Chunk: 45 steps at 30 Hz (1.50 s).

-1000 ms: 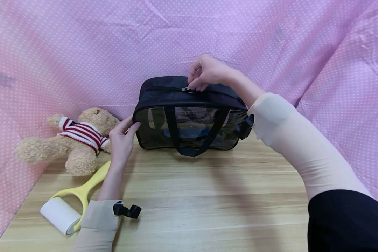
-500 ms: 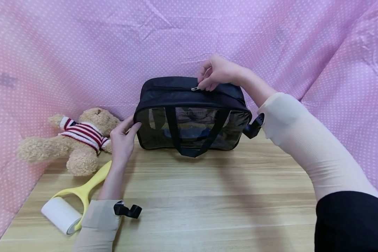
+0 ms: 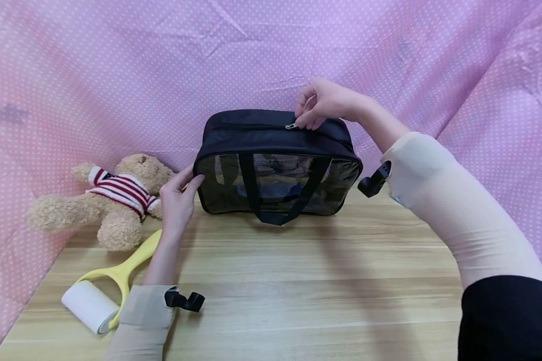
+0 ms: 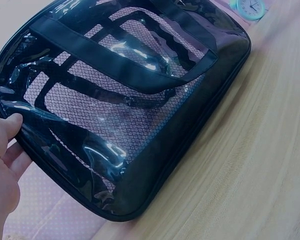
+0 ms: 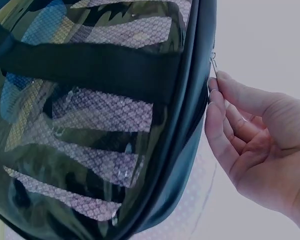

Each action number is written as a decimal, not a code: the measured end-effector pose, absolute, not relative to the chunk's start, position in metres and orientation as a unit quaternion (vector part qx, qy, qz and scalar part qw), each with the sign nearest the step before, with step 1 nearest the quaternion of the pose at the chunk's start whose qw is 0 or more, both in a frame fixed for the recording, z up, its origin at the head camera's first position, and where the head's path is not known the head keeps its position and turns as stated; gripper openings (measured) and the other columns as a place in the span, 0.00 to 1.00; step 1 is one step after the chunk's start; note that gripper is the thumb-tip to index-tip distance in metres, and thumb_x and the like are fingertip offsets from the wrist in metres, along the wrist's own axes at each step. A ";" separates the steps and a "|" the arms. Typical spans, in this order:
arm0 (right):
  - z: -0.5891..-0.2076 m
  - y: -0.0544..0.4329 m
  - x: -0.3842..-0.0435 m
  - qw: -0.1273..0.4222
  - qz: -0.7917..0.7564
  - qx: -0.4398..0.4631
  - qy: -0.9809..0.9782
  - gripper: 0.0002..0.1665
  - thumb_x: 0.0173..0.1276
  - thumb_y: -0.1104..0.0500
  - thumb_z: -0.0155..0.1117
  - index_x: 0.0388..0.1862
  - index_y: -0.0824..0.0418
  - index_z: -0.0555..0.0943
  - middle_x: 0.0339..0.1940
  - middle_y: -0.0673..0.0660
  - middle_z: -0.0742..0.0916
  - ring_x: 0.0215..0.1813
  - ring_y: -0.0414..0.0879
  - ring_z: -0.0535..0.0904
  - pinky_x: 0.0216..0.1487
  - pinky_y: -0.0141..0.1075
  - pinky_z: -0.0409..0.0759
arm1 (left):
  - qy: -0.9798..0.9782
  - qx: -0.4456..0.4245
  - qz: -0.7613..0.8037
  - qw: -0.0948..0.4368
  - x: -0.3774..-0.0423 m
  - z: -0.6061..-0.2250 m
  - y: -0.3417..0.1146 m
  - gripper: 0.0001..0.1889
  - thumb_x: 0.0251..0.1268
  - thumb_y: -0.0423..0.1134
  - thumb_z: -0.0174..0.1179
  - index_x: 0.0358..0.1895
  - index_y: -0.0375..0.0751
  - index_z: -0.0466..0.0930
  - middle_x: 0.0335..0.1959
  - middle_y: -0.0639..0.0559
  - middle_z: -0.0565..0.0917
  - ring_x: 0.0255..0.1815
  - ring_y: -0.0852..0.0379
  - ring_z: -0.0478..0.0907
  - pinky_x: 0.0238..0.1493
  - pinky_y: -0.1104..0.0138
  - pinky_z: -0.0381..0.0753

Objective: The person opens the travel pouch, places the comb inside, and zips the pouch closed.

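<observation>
A black bag (image 3: 275, 138) with a see-through front and a hanging strap handle (image 3: 275, 218) stands upright on the wooden table. At its left side edge, my left hand (image 3: 178, 198) pinches the bag, thumb on the front and fingers behind; the left wrist view shows this hand (image 4: 2, 160) at the frame's edge. Above the bag's top, my right hand (image 3: 327, 103) pinches the metal zipper pull (image 3: 291, 126) between thumb and fingertips. In the right wrist view the pull (image 5: 214, 65) sticks out from the zip line. Something blue (image 3: 275, 189) shows dimly through the front.
On the left lies a teddy bear (image 3: 122, 195) in a striped sweater. A lint roller (image 3: 90, 306) with a yellow handle lies beside my left forearm. Pink dotted cloth (image 3: 253, 55) hangs behind. The left wrist view catches a turquoise clock (image 4: 251, 7) beyond the bag.
My right hand has moved to the right along the bag's top, taking the zipper pull with it. The left hand keeps its hold, and the bag stays nearly in place.
</observation>
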State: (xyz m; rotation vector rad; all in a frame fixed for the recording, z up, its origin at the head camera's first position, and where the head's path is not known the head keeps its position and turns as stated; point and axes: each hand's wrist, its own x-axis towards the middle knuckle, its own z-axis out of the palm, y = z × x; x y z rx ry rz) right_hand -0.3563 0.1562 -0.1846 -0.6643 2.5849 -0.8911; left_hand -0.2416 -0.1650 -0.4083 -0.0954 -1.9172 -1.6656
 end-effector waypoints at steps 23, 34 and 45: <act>-0.195 0.207 -0.358 0.175 -0.355 -0.188 0.899 0.08 0.67 0.64 0.72 0.43 0.63 0.83 0.30 0.49 0.91 0.33 0.42 0.86 0.40 0.33 0.88 | -0.729 -0.034 -0.612 0.304 -0.239 -0.407 -0.169 0.15 0.71 0.33 0.65 0.58 0.41 0.87 0.55 0.39 0.88 0.49 0.77 0.83 0.55 0.80 0.79; -0.209 0.245 -0.353 0.164 -0.379 -0.157 0.897 0.07 0.69 0.62 0.72 0.43 0.61 0.82 0.29 0.49 0.90 0.34 0.43 0.87 0.44 0.35 0.88 | -0.729 -0.041 -0.615 0.299 -0.238 -0.407 -0.168 0.15 0.71 0.33 0.65 0.58 0.41 0.87 0.54 0.40 0.89 0.48 0.77 0.83 0.55 0.80 0.79; -0.222 0.275 -0.351 0.165 -0.401 -0.137 0.891 0.06 0.70 0.61 0.71 0.43 0.59 0.84 0.31 0.48 0.90 0.35 0.42 0.86 0.44 0.35 0.87 | -0.729 -0.037 -0.617 0.296 -0.241 -0.406 -0.163 0.16 0.71 0.31 0.64 0.59 0.37 0.86 0.55 0.37 0.88 0.47 0.79 0.82 0.55 0.80 0.79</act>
